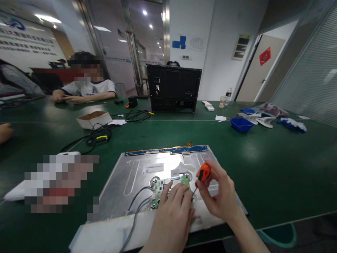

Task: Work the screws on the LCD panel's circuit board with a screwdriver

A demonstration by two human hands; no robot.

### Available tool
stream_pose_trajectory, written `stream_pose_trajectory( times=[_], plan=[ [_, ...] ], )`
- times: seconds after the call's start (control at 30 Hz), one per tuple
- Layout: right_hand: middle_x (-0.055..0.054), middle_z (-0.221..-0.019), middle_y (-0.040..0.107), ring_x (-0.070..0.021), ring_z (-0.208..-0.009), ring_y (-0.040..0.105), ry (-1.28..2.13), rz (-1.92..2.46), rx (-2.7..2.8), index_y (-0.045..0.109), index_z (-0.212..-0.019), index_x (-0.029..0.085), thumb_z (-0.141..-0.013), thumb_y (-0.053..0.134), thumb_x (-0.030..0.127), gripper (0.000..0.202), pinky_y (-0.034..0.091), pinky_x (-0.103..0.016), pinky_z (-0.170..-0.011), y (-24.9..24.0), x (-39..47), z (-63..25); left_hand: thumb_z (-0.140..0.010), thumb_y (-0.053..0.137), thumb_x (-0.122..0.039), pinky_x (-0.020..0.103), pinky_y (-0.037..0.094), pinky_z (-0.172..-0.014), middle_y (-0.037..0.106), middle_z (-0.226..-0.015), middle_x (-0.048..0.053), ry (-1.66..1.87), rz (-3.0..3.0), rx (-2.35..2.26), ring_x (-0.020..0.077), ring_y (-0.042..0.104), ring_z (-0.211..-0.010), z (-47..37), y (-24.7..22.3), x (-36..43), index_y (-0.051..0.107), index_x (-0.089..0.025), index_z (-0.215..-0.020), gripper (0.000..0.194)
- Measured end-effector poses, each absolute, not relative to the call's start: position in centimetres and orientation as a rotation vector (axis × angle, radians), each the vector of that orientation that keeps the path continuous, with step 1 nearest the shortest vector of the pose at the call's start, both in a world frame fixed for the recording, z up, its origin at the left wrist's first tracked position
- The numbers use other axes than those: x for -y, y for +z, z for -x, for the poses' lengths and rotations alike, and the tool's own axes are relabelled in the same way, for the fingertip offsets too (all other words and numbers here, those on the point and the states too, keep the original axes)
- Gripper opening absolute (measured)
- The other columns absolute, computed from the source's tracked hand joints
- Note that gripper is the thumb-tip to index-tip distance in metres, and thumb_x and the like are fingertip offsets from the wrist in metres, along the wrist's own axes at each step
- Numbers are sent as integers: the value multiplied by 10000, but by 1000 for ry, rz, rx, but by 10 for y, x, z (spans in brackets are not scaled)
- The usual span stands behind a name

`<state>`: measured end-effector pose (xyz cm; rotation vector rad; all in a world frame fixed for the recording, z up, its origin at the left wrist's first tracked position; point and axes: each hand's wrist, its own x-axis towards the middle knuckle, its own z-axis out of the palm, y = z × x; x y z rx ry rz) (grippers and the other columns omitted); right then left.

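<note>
Your right hand [223, 193] pinches the tilted orange screwdriver [204, 172], right of lower centre: line it up squarely and let your left hand [174, 202], loosely spread over the green circuit board [158, 188] at lower centre, press lightly.

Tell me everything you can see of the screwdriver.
The screwdriver has a short, chunky orange handle with black patches, plastic or rubber by its look, and a thin, dark shaft. The fingers of the right hand grip the handle. It is tilted, its handle end up and to the right in the picture, its shaft pointing down beside the left hand, near the right edge of the green circuit board. Whether the tip sits in a screw can't be made out.
</note>
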<state>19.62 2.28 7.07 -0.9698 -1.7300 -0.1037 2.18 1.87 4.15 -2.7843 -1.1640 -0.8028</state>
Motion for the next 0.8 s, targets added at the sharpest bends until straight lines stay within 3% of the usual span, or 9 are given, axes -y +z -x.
stream_pose_trajectory(
  times=[0.27, 0.5, 0.8],
  plan=[
    [12, -770, 676, -136, -496, 610, -101, 932, 1746, 375, -1438, 223, -937, 544, 170, 531, 535, -262, -453, 72, -23, -197, -864, 514, -51, 520, 399, -1105, 682, -1089, 68, -737, 2829, 1205, 261, 626, -1101, -39, 41, -33, 610, -188, -1015, 225],
    [5, -802, 694, -138, -513, 620, -139, 902, 1782, 368, -1449, 223, -935, 533, 155, 543, 541, -253, -452, 76, -20, -196, -867, 465, -57, 522, 392, -1107, 667, -1054, 63, -880, 2932, 1234, 247, 609, -1063, -34, 43, -35, 611, -194, -978, 229],
    [-8, -827, 711, -129, -503, 604, -184, 880, 1792, 400, -1409, 197, -965, 521, 169, 461, 535, -244, -442, 79, -19, -192, -848, 502, -48, 551, 376, -1112, 679, -1078, 73, -735, 2931, 1223, 275, 605, -1095, -37, 38, -37, 632, -186, -995, 240]
  ],
)
